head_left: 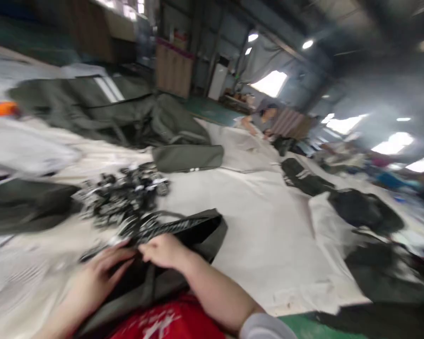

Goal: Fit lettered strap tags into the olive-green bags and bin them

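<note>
A dark grey-green fabric bag (212,235) lies against my body at the table's near edge, its mouth gaping to the right and its inside black. My right hand (164,250) is closed in a pinch on the bag's upper edge, near a strip with pale lettering. Just to the left, my left hand (108,268) bends its fingers and thumb onto the same edge; blur hides the exact grip. Beyond the bag, a pile of small shiny metal and black parts (123,195) sits on the white cloth, close to my fingertips.
Large dark green bags (116,108) lie across the far left, with a flat green piece (188,157) in front. White cloth (261,221) covers the table. More dark green pieces (367,212) lie at the right. Another person (265,120) works at the far end.
</note>
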